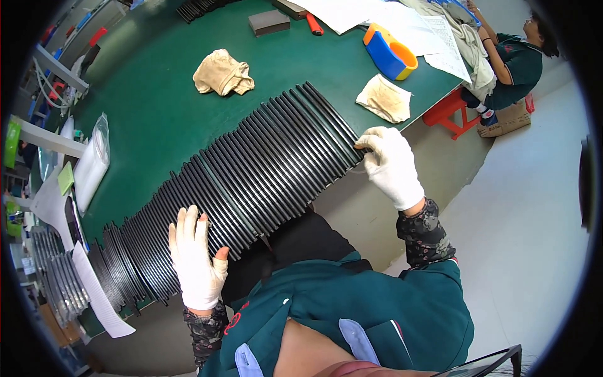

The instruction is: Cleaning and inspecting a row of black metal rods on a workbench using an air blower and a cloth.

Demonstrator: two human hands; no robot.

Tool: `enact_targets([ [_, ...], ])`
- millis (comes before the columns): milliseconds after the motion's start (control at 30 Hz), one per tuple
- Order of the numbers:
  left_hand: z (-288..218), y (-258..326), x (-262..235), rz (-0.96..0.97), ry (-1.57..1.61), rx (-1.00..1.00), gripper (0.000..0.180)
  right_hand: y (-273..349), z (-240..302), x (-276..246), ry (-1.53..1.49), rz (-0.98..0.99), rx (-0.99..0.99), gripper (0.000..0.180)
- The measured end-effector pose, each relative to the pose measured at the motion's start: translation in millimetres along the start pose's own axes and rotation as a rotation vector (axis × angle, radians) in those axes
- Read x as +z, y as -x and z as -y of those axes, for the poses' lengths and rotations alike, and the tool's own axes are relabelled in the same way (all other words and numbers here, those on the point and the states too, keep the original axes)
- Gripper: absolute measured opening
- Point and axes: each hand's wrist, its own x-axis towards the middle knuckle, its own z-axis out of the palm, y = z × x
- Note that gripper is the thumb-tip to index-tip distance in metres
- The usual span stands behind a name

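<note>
A long row of thin black rods (pixel 270 154) lies side by side on the green table, their near ends close to its front edge. My left hand (pixel 198 261), in a white glove with the thumb tip and a fingertip bare, rests flat over the rods left of the middle, its fingers stretched out. At the right end of the row, my right hand (pixel 394 168), also gloved, has its fingers curled at the near end of the last rods. It seems to pinch a rod there; the fingertips are partly hidden. Narrow gaps split the row in places.
On the green table (pixel 151 125) lie two crumpled beige cloths (pixel 223 72), a blue and yellow tape dispenser (pixel 389 53), a grey block (pixel 269 22) and papers (pixel 402 31). Plastic bags (pixel 93 163) lie at the left. A person (pixel 515 60) sits at the far right by a red stool (pixel 449 113).
</note>
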Motion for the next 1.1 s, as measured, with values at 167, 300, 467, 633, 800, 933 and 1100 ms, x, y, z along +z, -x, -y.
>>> enact_targets([
  [167, 0, -1, -1, 0.012, -0.016, -0.005, 0.069, 0, 7, 0, 0.006, -0.001, 0.013, 0.011],
  [300, -1, -1, 0, 0.002, -0.012, -0.015, 0.071, 0, 16, 0, 0.042, 0.027, 0.067, 0.014],
  [467, 0, -1, 1, 0.005, -0.003, -0.013, 0.071, 1, 16, 7, -0.003, -0.017, 0.046, 0.019],
  [633, -1, -1, 0, -0.010, 0.013, -0.011, 0.071, -1, 25, 3, -0.052, -0.011, -0.003, 0.020],
  [800, 0, -1, 2, -0.013, 0.011, -0.007, 0.070, -4, 29, 6, -0.092, -0.010, -0.019, 0.023],
  [933, 0, -1, 1, -0.009, 0.007, -0.012, 0.071, -5, 32, 7, -0.097, 0.007, -0.071, 0.026],
  [1100, 0, -1, 2, -0.010, 0.009, -0.012, 0.071, -4, 30, 7, -0.133, 0.018, -0.051, 0.022],
])
